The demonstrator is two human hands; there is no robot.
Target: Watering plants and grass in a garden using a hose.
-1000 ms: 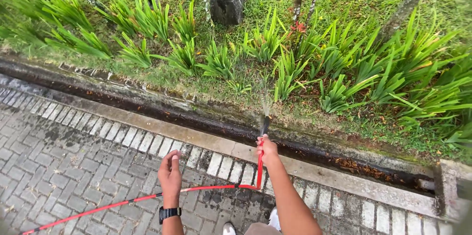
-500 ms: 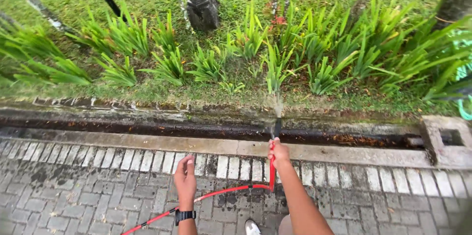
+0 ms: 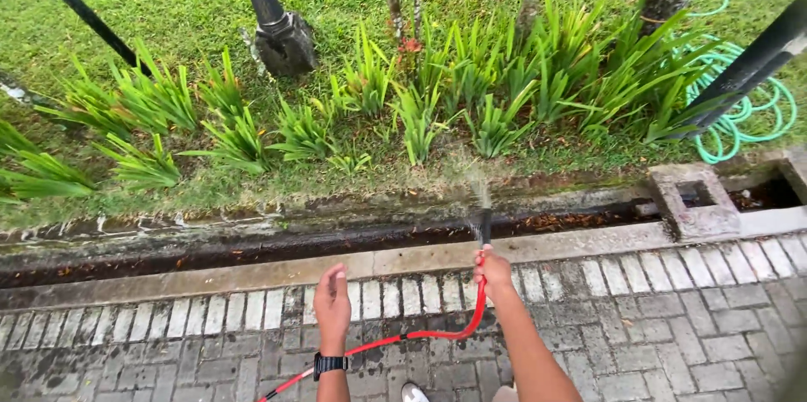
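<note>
The right hand point(image 3: 493, 267) has its grip closed around the front end of a red hose point(image 3: 437, 333), just behind the dark nozzle point(image 3: 482, 225), which points away from the person toward the planting bed. A thin spray of water point(image 3: 472, 179) fans out from the nozzle toward the green leafy plants point(image 3: 420, 116); it is faint, so where it lands is hard to tell. From the right hand the hose curves down and runs left across the grey brick paving point(image 3: 672, 326), passing under the left forearm toward the bottom edge of the view. The left hand point(image 3: 333, 301) hangs in front of the body with its fingers loosely spread, holding nothing, above the hose and seemingly not touching it. A black watch point(image 3: 329, 362) sits on the left wrist. Beyond the paving, a concrete kerb borders a dark drainage channel point(image 3: 252, 246) with wet leaves in it. Behind the plants stands a dark lamp post base point(image 3: 284, 42) on the lawn, and a coiled green hose point(image 3: 740, 116) lies on the grass at the far right.
</note>
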